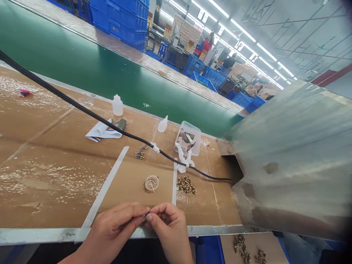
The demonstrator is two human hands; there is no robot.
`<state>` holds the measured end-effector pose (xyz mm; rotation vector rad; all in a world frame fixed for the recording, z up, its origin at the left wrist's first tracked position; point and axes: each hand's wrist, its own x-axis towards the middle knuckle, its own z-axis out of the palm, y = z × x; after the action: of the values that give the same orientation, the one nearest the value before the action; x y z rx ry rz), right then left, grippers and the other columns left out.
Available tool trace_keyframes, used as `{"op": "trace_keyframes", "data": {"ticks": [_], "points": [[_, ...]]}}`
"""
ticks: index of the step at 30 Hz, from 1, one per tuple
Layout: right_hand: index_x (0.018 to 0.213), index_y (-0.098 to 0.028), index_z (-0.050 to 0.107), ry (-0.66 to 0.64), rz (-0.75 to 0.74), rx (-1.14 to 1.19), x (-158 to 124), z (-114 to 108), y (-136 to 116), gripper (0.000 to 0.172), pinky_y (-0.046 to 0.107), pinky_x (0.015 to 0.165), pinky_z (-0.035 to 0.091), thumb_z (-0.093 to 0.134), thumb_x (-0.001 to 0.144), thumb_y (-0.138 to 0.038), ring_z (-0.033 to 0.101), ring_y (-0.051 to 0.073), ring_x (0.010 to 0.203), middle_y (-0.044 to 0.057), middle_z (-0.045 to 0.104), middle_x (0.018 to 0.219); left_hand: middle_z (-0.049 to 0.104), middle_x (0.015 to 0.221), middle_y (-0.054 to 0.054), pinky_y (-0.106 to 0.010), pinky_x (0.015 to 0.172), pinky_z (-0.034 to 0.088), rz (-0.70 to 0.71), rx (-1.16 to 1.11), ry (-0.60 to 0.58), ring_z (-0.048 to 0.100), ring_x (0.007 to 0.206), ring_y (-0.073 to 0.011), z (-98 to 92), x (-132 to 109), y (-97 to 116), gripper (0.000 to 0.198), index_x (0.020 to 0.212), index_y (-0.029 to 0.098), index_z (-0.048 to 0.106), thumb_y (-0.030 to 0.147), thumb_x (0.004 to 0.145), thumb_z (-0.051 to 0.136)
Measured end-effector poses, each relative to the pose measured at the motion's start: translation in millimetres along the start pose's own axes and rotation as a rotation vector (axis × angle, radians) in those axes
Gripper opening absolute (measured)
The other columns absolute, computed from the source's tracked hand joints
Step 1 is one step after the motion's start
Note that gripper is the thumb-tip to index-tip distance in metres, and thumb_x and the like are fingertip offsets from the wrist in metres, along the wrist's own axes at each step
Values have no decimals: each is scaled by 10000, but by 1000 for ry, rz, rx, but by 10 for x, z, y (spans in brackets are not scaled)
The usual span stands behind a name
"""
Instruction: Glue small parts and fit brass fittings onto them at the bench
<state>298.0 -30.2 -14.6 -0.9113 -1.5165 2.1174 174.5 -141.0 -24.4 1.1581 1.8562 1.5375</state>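
At the front edge of the bench, my left hand (117, 222) and my right hand (171, 225) meet fingertip to fingertip. Between them they pinch a tiny dark blue piece (146, 215), mostly covered by the fingers, so its kind does not show. Just beyond the hands is a small round clear tub (151, 184) with a thin stick lying across it. To its right lies a pile of small gold-and-dark metal-looking pieces (186, 185). Farther back, several small blue-and-gold pieces (139, 155) rest in a little group.
A black cable (132, 136) crosses above the cardboard-covered bench (55, 154). Behind are a squeeze bottle (117, 106), a smaller dropper bottle (162, 124), a folded cloth (104, 131) and a clear plastic box (196, 146). A green conveyor belt (115, 80) runs beyond; a metal housing (288, 157) stands right.
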Motion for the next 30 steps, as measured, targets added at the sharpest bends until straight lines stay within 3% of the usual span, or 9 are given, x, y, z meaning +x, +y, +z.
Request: {"op": "trace_keyframes", "data": {"ticks": [4, 11, 17, 23, 26, 30], "points": [[799, -151, 728, -2, -22, -50, -2, 9, 26, 226, 213, 591, 510, 783, 762, -366, 640, 119, 608, 27, 713, 679, 784, 787, 16, -185, 646, 591, 2, -25, 8, 739, 700, -169, -21, 33, 9, 165, 898, 302, 777, 235, 836, 639], [856, -150, 713, -11, -76, -123, -5, 15, 37, 192, 245, 649, 530, 709, 829, -340, 662, 144, 679, 46, 701, 766, 774, 818, 22, -162, 689, 580, 50, 7, 7, 734, 748, -149, -43, 37, 3, 213, 972, 313, 767, 194, 834, 656], [869, -189, 716, 29, -314, -451, -3, 8, -25, 101, 241, 665, 508, 624, 872, -229, 654, 162, 758, 42, 688, 822, 797, 863, 15, -169, 706, 586, 35, 54, 42, 751, 770, -169, -47, 22, -32, 205, 982, 308, 765, 226, 815, 678], [888, -223, 710, 12, -488, -573, 26, 3, -43, 112, 225, 674, 510, 617, 866, -165, 655, 147, 767, 19, 689, 832, 799, 870, 6, -198, 710, 596, 49, 80, 14, 753, 771, -185, -111, 46, -22, 181, 934, 312, 775, 245, 824, 648], [892, -225, 683, 113, -597, -700, 79, -41, -52, 81, 242, 640, 491, 652, 841, -169, 614, 150, 715, 8, 661, 801, 799, 846, 0, -200, 700, 600, 27, 96, 44, 754, 755, -188, -159, 79, -63, 149, 888, 296, 780, 258, 799, 666], [1029, -249, 676, 248, -732, -914, 187, -97, -95, 186, 307, 730, 462, 665, 855, -185, 591, 191, 814, 30, 651, 885, 802, 830, -15, -229, 704, 614, -139, -10, 100, 760, 752, -208, -195, 147, -151, 148, 874, 261, 775, 334, 766, 706]]}}
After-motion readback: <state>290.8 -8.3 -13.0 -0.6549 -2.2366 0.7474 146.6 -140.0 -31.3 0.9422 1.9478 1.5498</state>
